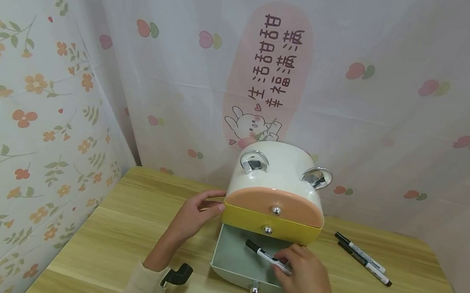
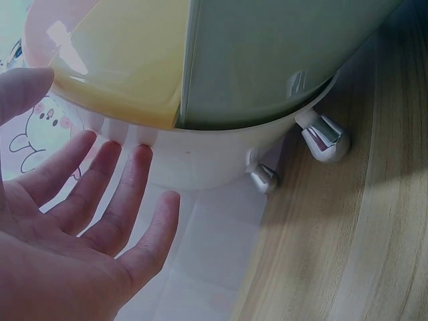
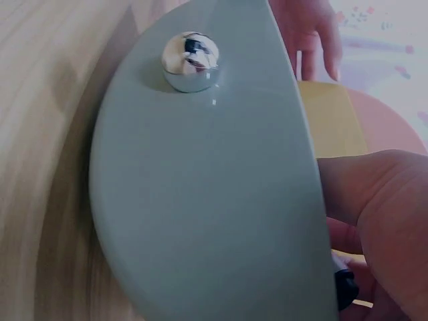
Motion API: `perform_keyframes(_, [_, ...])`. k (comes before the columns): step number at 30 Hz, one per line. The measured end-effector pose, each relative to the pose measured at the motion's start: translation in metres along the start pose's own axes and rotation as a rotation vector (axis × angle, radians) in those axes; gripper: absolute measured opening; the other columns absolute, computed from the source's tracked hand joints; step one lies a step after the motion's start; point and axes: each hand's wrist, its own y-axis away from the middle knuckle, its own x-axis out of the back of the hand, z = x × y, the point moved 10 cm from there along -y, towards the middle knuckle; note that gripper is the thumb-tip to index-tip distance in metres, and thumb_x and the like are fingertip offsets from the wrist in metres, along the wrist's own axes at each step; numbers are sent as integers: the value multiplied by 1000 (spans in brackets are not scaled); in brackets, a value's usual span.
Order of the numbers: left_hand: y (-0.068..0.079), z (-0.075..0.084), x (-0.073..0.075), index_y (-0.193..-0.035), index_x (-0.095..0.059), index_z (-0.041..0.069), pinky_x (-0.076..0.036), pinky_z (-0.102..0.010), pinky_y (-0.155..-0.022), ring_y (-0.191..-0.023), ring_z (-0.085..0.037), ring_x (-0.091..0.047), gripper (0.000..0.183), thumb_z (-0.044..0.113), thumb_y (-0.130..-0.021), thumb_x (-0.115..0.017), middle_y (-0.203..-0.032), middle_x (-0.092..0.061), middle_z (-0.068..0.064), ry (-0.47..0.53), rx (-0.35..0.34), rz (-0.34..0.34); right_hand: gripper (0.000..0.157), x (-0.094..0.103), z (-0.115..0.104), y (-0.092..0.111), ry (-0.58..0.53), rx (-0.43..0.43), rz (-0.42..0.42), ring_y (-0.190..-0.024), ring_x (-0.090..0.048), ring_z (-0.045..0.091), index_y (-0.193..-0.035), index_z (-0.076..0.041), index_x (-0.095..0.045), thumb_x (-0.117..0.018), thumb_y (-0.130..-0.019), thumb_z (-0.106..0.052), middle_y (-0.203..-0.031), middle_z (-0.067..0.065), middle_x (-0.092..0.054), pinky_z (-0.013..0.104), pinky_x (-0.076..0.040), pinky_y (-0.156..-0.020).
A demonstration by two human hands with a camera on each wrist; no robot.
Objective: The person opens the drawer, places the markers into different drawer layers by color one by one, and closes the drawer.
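A rounded white box (image 1: 279, 171) with silver eye-like knobs on top stands on the table. Its bottom drawer, grey-green (image 1: 228, 275), is pulled out; the orange drawer (image 1: 254, 201) and yellow drawer (image 1: 247, 219) above are closed. Over the green drawer, my right hand (image 1: 310, 279) pinches a white marker (image 1: 263, 254) with a black cap, held at a slant. In the right wrist view the drawer front partly hides this hand (image 3: 394, 214). My left hand (image 2: 87, 227) rests at the box's left side, fingers spread and fairly straight, thumb by the yellow drawer's edge.
Two more markers (image 1: 362, 256) lie side by side on the wooden table (image 1: 112, 234), right of the box. A chrome ball knob (image 1: 255, 289) sticks out from the green drawer's front. Behind the table hangs a printed curtain (image 1: 173, 71), with a floral cloth (image 1: 36, 137) on the left.
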Motion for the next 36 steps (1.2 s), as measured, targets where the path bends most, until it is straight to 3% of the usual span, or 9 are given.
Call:
perform_keyframes(9, [-1,-3,0,-130,-62,27,-52,-45,-93,-120,-26,-58,39,37,-93,-68,-136,-57,1,7,7,1,18,-13,4,-1,-8,-54,-64,-72,-50,3,-81,-26,-71,-86,-72,-29,-82,-17,-58,26,-46,-62])
perform_keyframes(21, [0,-2,1,-128,-63,30,-52,-45,-93,-119,-25,-59,39,42,-91,-68,-133,-58,5,-7,5,6,19,-15,4,-1,-8,-59,-66,-69,-48,3,-78,-27,-70,-87,-71,-29,-79,-18,-57,24,-44,-59])
perform_keyframes(29, [-2,-3,0,-128,-63,28,-48,-57,-95,-121,-30,-57,40,41,-91,-69,-133,-58,3,24,-8,-3,19,-14,4,0,-16,-50,-47,-69,-48,2,-77,-27,-70,-87,-71,-29,-77,-18,-57,24,-44,-58])
perform_keyframes(36, [-1,-2,0,-129,-62,28,-49,-54,-95,-120,-29,-58,40,39,-91,-70,-132,-59,3,24,-10,-4,19,-14,5,0,-19,-47,-39,-72,-53,3,-77,-27,-70,-88,-70,-29,-78,-19,-57,25,-47,-61])
